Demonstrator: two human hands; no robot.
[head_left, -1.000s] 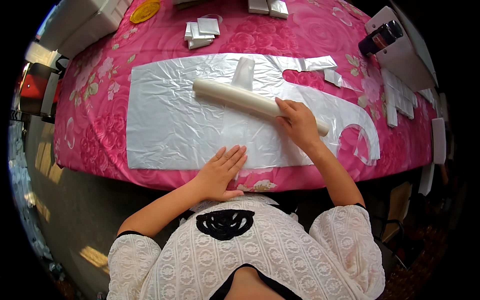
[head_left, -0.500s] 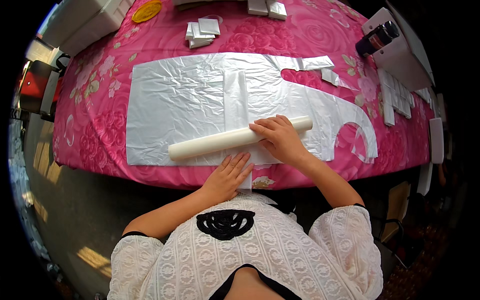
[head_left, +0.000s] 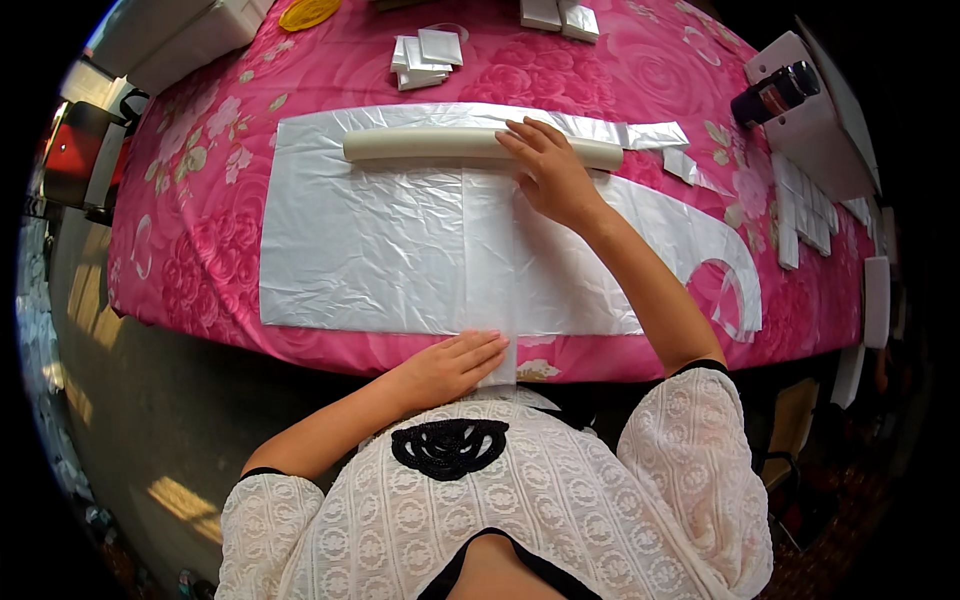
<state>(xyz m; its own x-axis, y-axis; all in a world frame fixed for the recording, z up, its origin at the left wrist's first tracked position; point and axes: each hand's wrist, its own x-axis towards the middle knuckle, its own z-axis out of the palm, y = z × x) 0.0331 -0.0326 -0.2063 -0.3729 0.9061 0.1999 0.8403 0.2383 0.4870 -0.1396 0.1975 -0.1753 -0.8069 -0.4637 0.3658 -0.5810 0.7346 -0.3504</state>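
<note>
A thin silvery-white plastic apron (head_left: 360, 260) lies spread sideways, its neck loop to the right. Across its far part rests a long off-white tube (head_left: 425, 144), nearly level from left to right. My right hand (head_left: 553, 175) lies over the tube's right half, fingers stretched across it and not wrapped round. At the table's front edge my left hand (head_left: 450, 365) presses flat, fingers together, on a pale plastic strip (head_left: 502, 371) that runs from the apron toward me. The tube and my right hand hide part of the apron's far edge.
A pink flowered cloth (head_left: 200, 270) covers the table. Small folded silvery packets (head_left: 425, 60) are stacked beyond the apron. At right stand a dark bottle (head_left: 775, 92), a white box (head_left: 825, 130) and several folded white bundles (head_left: 800, 210). A yellow round item (head_left: 308, 13) lies far left.
My right hand has rolled or pushed the tube away from me, from slanted near the front to nearly level at the far side. The apron's middle looks flatter. My left hand moved slightly toward me.
</note>
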